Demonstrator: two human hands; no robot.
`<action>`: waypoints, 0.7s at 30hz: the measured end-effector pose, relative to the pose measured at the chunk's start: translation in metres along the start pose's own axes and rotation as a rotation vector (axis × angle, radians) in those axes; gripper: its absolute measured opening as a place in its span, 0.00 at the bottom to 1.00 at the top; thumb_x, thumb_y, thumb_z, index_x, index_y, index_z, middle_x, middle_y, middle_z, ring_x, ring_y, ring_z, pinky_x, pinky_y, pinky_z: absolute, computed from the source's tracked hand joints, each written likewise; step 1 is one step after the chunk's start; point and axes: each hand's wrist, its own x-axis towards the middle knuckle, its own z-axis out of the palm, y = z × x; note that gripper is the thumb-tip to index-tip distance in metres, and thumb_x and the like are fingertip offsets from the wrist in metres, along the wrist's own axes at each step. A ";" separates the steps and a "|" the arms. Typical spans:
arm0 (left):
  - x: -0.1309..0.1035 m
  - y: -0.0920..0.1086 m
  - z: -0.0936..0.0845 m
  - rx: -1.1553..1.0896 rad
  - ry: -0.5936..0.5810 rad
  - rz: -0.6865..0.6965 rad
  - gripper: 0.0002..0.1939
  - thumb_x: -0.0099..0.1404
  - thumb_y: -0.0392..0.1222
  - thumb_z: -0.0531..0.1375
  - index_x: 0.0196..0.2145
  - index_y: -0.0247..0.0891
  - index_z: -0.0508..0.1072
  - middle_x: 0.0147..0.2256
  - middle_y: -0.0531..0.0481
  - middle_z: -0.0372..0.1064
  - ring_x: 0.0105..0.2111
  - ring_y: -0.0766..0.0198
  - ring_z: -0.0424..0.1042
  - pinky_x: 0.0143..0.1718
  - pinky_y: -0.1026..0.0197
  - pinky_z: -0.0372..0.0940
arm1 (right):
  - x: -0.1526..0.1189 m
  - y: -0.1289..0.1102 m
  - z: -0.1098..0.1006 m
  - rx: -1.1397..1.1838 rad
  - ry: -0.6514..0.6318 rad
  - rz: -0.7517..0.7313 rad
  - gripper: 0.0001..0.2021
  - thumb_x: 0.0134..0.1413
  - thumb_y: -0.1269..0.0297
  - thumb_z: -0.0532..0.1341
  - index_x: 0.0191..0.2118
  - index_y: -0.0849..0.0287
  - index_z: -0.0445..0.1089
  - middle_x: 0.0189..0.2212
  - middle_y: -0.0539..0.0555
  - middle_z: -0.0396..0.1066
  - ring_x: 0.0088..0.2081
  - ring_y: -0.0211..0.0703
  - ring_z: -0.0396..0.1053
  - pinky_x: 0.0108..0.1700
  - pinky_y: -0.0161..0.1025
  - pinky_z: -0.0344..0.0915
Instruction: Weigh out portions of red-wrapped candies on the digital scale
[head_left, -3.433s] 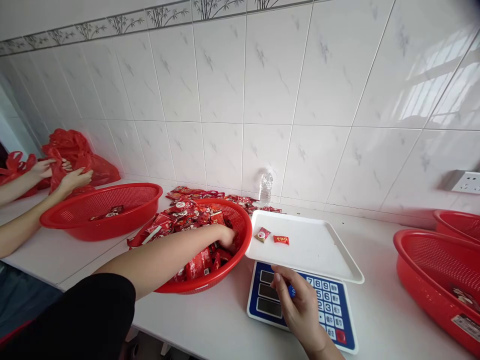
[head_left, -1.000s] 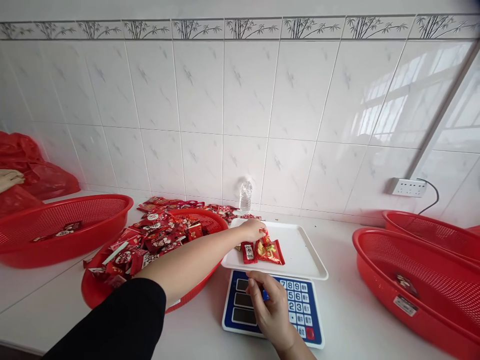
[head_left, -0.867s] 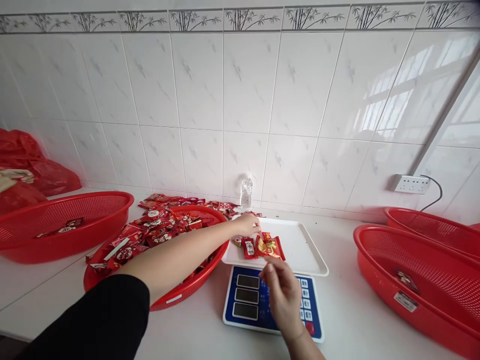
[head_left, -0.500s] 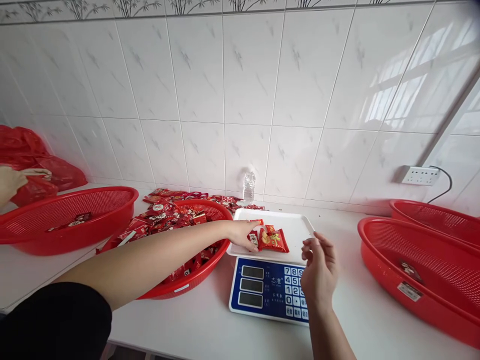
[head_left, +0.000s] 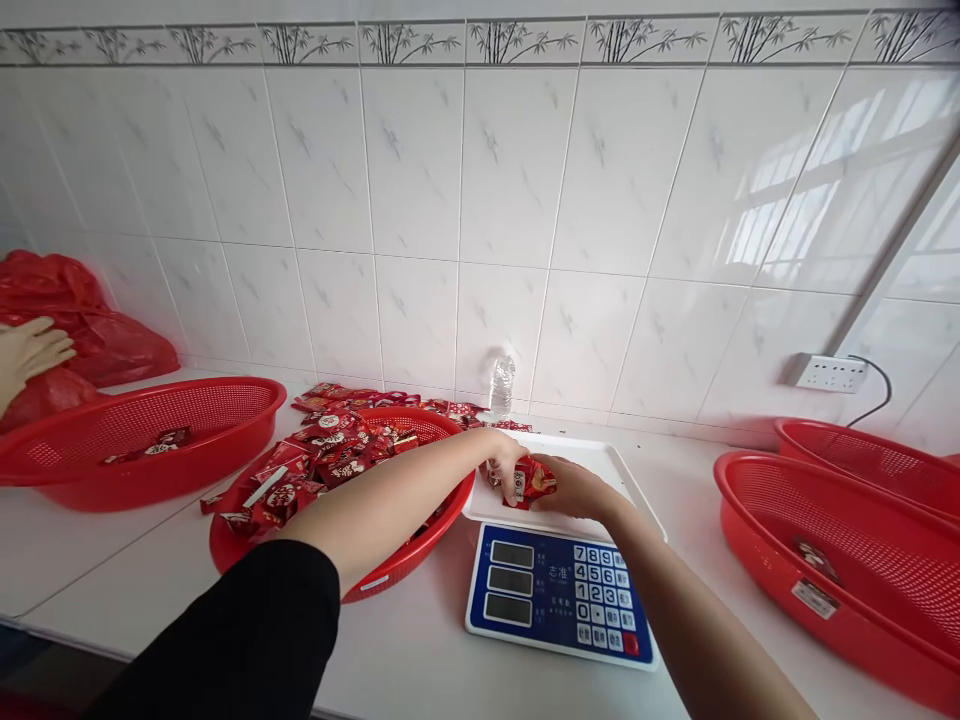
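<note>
Over the white tray [head_left: 600, 462] of a blue and white scale [head_left: 559, 595], my left hand [head_left: 504, 462] is closed round the left side of several red snack packets [head_left: 534, 480]. From the right, my right hand [head_left: 571, 488] wraps the same packets, its fingers partly hidden behind them. A red basket [head_left: 442, 520] heaped with red packets [head_left: 337, 440] stands left of the scale, under my left forearm. More red packets lie behind that basket along the wall.
Another red basket [head_left: 255, 425] with a few packets is at the left. Another person's hand [head_left: 30, 355] touches red plastic bags [head_left: 112, 340]. Red baskets [head_left: 840, 520] stand right, a clear bottle [head_left: 502, 385] behind, a socket strip [head_left: 832, 373] on the wall.
My right hand has moved left from the tray's right edge to the packets, which are now gathered between both hands. The other person's hand has spread its fingers on the bags. The view has tilted up slightly.
</note>
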 end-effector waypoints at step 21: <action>-0.015 0.016 0.046 -0.589 0.188 0.014 0.19 0.47 0.22 0.60 0.37 0.36 0.68 0.21 0.55 0.67 0.19 0.66 0.69 0.23 0.64 0.67 | 0.015 0.006 0.013 0.887 0.117 0.049 0.23 0.50 0.55 0.60 0.52 0.56 0.60 0.37 0.54 0.74 0.36 0.43 0.73 0.36 0.39 0.69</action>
